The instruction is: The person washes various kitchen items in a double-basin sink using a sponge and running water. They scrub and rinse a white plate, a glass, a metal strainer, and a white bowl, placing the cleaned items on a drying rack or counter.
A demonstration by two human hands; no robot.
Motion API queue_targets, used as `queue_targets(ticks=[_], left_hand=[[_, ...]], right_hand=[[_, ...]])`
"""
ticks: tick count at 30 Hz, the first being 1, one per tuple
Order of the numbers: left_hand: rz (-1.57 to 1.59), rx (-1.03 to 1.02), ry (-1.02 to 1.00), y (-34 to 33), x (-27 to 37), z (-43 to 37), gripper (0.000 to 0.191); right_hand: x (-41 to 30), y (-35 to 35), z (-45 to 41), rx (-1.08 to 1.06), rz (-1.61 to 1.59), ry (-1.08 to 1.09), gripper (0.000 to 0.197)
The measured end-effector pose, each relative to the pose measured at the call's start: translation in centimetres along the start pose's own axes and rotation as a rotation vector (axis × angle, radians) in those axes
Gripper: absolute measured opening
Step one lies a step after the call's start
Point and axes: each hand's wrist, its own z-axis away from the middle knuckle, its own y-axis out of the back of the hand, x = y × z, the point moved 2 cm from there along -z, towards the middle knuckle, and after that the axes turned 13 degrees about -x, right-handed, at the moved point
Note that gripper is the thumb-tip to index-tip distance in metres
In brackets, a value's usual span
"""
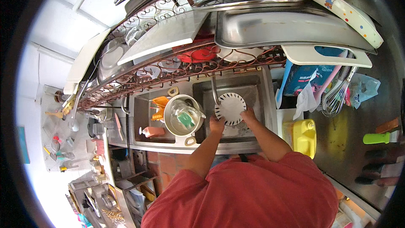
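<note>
A white plate with a dark patterned rim (231,109) is held between both hands over the right basin (258,91) of a steel double sink, under the faucet (215,90). My left hand (217,124) grips its lower left edge, and my right hand (248,116) grips its lower right edge. To the left, a light two-handled pot (169,126) stands across the left basin and the divider. Inside it are a clear glass vessel (180,106) and a green and white sponge (186,119). Whether water runs from the faucet, I cannot tell.
An orange plastic rack or utensil (159,103) and a pink pump bottle (154,131) are in the left basin area. A yellow jug (300,136) stands right of the sink, near a wire whisk (338,98). Above the sink runs a scrolled metal shelf (152,76) with trays and boards.
</note>
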Motion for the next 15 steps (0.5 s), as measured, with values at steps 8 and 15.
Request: queue_targets(ticks=[8,15], left_hand=[[0.501,-0.211,0.540,-3.6,3.2,2.1,0.019],[0.446,-0.171,0.323,-2.2,5.8,2.2,0.018]], right_hand=[[-3.7,0.9,3.0,0.165,0.582,0.280,0.035],[-2.1,1.3,1.9,0.023,0.326,0.072,0.047]])
